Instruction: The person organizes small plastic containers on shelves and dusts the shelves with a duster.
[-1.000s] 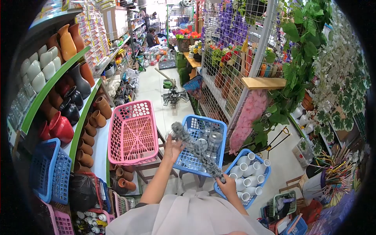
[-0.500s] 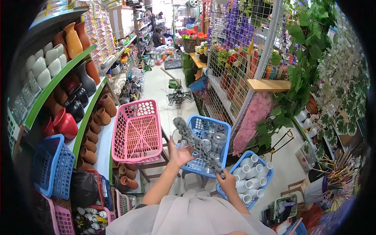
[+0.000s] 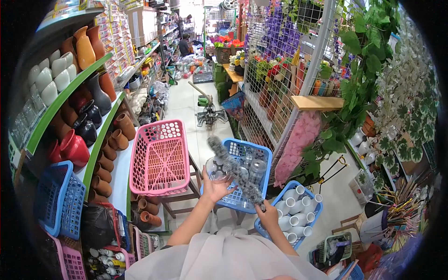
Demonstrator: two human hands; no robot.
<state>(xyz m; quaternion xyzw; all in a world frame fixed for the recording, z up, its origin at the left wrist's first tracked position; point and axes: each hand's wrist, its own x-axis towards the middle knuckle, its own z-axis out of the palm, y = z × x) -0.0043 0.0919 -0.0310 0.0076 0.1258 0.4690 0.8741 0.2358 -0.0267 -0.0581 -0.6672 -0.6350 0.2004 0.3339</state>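
Note:
My left hand (image 3: pixel 215 187), palm up with its fingers spread, holds a clear glass vessel (image 3: pixel 215 167) above the left side of a blue basket. My right hand (image 3: pixel 268 215) is closed around the lower end of a fluffy grey duster (image 3: pixel 238 176). The duster slants up to the left, across the glass vessel and over the basket. Several clear glass vessels (image 3: pixel 257 171) lie in the blue basket (image 3: pixel 269 163). Below and to the right, a second blue basket (image 3: pixel 317 211) holds several white bottle-shaped vases (image 3: pixel 297 205).
An empty pink basket (image 3: pixel 159 190) stands left of my hands on a dark stand. Shelves (image 3: pixel 74 88) of clay pots and vases line the left. A wire rack (image 3: pixel 266 109) with artificial flowers is at the right. A person (image 3: pixel 184 45) is far down the aisle.
The view has shifted slightly, so most things sit a little further left. The duster's upper end shows slightly higher against the glass vessel. Both hands keep their holds.

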